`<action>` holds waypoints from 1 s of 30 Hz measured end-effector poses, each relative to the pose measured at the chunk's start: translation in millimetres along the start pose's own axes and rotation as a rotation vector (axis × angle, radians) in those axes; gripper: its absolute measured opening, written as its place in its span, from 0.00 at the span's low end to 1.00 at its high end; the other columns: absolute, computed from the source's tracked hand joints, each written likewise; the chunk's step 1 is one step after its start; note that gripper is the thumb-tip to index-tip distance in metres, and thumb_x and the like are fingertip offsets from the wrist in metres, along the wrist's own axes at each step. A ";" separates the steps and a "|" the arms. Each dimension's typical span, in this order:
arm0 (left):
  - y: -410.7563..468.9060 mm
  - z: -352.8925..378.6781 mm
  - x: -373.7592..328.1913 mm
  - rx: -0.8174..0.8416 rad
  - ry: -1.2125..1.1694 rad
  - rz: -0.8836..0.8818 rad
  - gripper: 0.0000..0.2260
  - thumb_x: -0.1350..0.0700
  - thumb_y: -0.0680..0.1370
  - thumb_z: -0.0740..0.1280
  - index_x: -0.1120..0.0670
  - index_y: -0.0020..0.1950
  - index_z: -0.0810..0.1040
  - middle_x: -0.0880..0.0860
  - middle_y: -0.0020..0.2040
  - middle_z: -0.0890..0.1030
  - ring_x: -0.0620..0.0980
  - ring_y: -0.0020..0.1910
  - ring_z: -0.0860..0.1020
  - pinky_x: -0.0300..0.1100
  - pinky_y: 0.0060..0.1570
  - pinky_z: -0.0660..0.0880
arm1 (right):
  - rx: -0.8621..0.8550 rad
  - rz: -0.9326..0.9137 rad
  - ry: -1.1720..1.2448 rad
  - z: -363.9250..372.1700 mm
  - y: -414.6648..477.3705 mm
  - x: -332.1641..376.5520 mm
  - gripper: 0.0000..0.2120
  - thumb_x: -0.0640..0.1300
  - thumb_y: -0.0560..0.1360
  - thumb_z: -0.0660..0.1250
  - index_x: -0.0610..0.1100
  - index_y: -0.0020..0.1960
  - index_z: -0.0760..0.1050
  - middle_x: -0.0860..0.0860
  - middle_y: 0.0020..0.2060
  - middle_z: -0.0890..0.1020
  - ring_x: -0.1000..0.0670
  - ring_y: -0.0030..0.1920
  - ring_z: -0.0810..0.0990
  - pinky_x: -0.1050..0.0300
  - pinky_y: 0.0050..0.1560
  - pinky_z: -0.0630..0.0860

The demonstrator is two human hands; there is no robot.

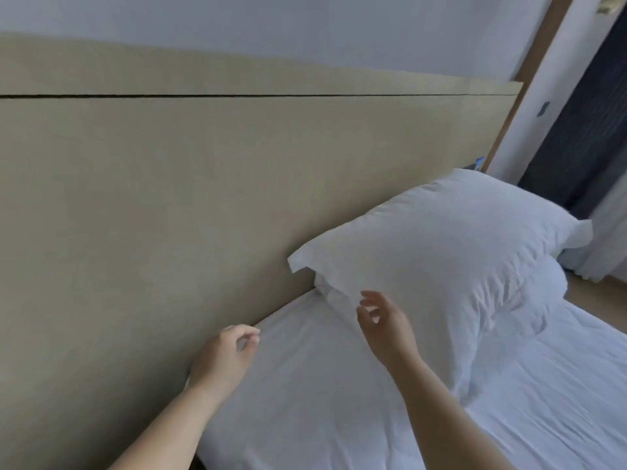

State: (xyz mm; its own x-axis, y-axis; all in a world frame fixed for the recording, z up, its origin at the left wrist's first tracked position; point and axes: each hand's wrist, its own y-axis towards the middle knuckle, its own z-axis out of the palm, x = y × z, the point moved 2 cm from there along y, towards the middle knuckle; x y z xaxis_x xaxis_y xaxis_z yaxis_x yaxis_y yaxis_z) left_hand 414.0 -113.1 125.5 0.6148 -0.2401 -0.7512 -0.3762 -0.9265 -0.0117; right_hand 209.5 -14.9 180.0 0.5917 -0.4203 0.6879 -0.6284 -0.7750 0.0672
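A white pillow (437, 245) lies on top of a second white pillow (529, 300) at the head of a bed with a white sheet (322, 385). My left hand (224, 357) hovers over the sheet beside the headboard, fingers loosely curled and holding nothing. My right hand (386, 327) is raised just in front of the near corner of the top pillow, fingers spread and relaxed, holding nothing. Whether it touches the pillow I cannot tell.
A tall beige headboard (169, 198) runs along the left of the bed. A wooden door frame (522, 83), a dark curtain (590, 130) and a strip of wooden floor (597, 293) lie beyond the pillows at the right.
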 end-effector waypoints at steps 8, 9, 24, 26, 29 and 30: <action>-172.1 -129.3 126.1 -0.376 0.017 -0.307 0.07 0.49 0.78 0.58 0.41 0.44 0.74 0.45 0.50 0.80 0.47 0.53 0.77 0.38 0.52 0.70 | 0.449 -0.367 0.068 118.4 -97.9 125.8 0.08 0.39 0.75 0.62 0.45 0.51 0.78 0.52 0.40 0.78 0.51 0.44 0.77 0.64 0.40 0.66; -195.9 -139.7 142.6 -0.437 0.023 -0.355 0.07 0.49 0.78 0.59 0.41 0.45 0.75 0.44 0.49 0.80 0.46 0.53 0.77 0.37 0.51 0.70 | 0.509 -0.417 0.074 131.5 -114.8 141.8 0.08 0.38 0.75 0.62 0.47 0.49 0.77 0.52 0.39 0.79 0.51 0.44 0.77 0.64 0.39 0.67; -637.8 -187.6 247.4 -1.093 0.247 -1.097 0.19 0.42 0.67 0.56 0.49 0.43 0.83 0.37 0.42 0.76 0.32 0.47 0.70 0.24 0.46 0.63 | 1.486 -1.016 0.021 309.3 -537.1 288.3 0.14 0.39 0.76 0.63 0.58 0.40 0.71 0.60 0.39 0.78 0.63 0.38 0.77 0.78 0.37 0.68; -676.2 -182.1 250.7 -1.186 0.335 -1.104 0.12 0.47 0.67 0.58 0.47 0.36 0.81 0.37 0.35 0.77 0.38 0.46 0.72 0.28 0.44 0.67 | 1.533 -1.062 0.038 322.0 -585.5 291.2 0.13 0.38 0.76 0.63 0.58 0.42 0.72 0.60 0.40 0.78 0.64 0.40 0.77 0.77 0.37 0.69; -720.0 -175.6 262.0 -1.220 0.415 -1.207 0.20 0.44 0.75 0.54 0.53 0.44 0.83 0.48 0.41 0.84 0.44 0.49 0.74 0.36 0.51 0.68 | 1.548 -1.120 -0.019 344.3 -636.5 287.8 0.13 0.40 0.75 0.65 0.49 0.59 0.73 0.53 0.53 0.77 0.49 0.59 0.74 0.67 0.50 0.68; -727.6 -176.3 265.1 -1.142 0.395 -1.293 0.30 0.38 0.77 0.47 0.56 0.49 0.82 0.52 0.47 0.84 0.45 0.52 0.76 0.36 0.52 0.70 | 1.535 -1.146 -0.071 352.7 -647.1 286.9 0.18 0.42 0.75 0.65 0.45 0.65 0.70 0.50 0.60 0.75 0.48 0.64 0.70 0.61 0.58 0.67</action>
State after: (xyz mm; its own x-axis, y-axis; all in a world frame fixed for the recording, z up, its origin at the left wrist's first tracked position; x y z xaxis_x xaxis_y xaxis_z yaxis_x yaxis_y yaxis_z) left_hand 972.8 446.3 51.3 0.2793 0.8513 -0.4442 0.9601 -0.2424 0.1392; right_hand 964.0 199.6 79.0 0.3799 0.5344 0.7551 0.9166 -0.3276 -0.2293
